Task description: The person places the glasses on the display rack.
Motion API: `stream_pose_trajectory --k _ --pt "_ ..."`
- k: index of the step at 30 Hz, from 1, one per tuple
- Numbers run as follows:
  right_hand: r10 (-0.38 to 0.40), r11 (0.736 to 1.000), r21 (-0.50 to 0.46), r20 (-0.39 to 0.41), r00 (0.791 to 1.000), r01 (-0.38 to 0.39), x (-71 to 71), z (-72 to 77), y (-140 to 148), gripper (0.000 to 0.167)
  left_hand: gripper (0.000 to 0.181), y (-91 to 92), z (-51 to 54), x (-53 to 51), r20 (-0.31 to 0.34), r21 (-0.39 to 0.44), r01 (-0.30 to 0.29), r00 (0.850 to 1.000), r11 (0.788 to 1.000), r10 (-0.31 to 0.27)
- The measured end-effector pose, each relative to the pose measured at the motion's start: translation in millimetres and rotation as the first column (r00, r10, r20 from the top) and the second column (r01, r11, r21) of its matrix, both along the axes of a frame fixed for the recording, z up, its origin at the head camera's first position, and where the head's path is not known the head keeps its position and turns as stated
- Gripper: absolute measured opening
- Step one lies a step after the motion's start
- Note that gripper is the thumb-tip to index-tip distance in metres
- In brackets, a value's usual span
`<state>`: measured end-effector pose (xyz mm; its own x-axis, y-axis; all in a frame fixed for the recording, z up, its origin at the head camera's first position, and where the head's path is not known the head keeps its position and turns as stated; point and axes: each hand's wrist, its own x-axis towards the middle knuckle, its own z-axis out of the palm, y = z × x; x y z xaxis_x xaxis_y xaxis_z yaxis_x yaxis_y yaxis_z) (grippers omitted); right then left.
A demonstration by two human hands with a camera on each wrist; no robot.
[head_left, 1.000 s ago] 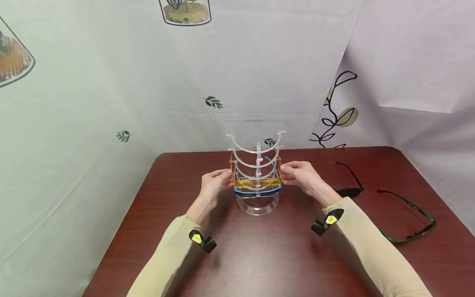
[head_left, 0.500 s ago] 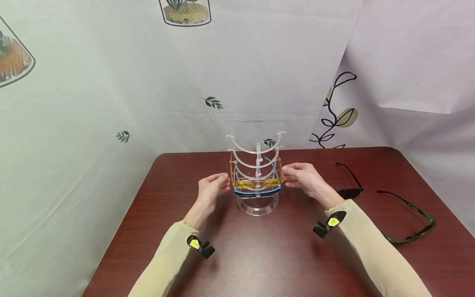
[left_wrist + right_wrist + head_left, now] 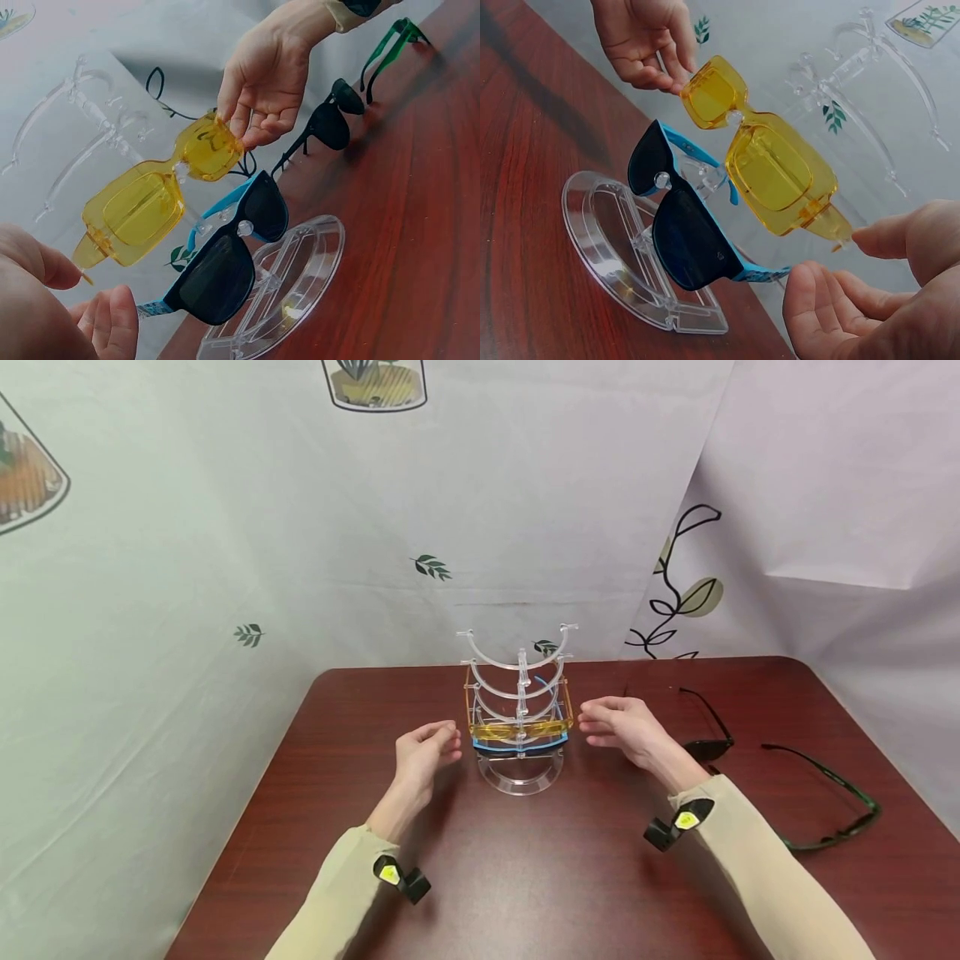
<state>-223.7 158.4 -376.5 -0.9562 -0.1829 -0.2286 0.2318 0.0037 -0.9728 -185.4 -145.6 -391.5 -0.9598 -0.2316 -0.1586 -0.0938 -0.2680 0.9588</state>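
Observation:
A clear display stand (image 3: 521,788) with several curved arms stands on the table. Yellow sunglasses (image 3: 517,731) sit on one of its lower arms, lenses facing me. Just below them hang dark-lensed sunglasses with blue temples (image 3: 694,240). My left hand (image 3: 426,764) is left of the stand, apart from it in the head view, thumb and fingers loosely bent with nothing between them. On the other side, my right hand (image 3: 624,731) hovers beside the yellow temple. In the right wrist view its thumb (image 3: 885,238) and fingers are parted. The upper arms of the stand hold nothing.
Black sunglasses (image 3: 708,748) lie on the dark red table (image 3: 517,877) beyond my right wrist. Green-framed glasses (image 3: 840,837) lie farther right, partly behind my right forearm. A pale patterned cloth (image 3: 360,527) hangs behind the table.
Both hands have let go of the yellow sunglasses and drawn outward and slightly toward me, left hand leftward, right hand rightward. The sunglasses stay on the stand.

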Motion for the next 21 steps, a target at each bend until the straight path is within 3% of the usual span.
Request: stream_pose_trajectory --k 4,11,21 --pt "-0.003 1.000 -0.012 -0.007 1.000 0.003 4.7 -1.7 4 0.034 0.013 1.0 -2.0 7.9 -0.005 -0.014 0.019 1.000 1.000 -0.019" --pt "-0.007 1.000 -0.024 -0.005 1.000 0.007 13.0 -1.7 11 0.029 0.027 6.1 -3.5 19.0 0.037 -0.024 0.060 0.998 0.998 -0.060" --pt "0.006 1.000 -0.022 -0.021 1.000 -0.006 26.2 -2.0 24 0.021 0.028 14.7 -11.7 36.6 0.061 -0.004 0.109 0.992 0.994 -0.108"
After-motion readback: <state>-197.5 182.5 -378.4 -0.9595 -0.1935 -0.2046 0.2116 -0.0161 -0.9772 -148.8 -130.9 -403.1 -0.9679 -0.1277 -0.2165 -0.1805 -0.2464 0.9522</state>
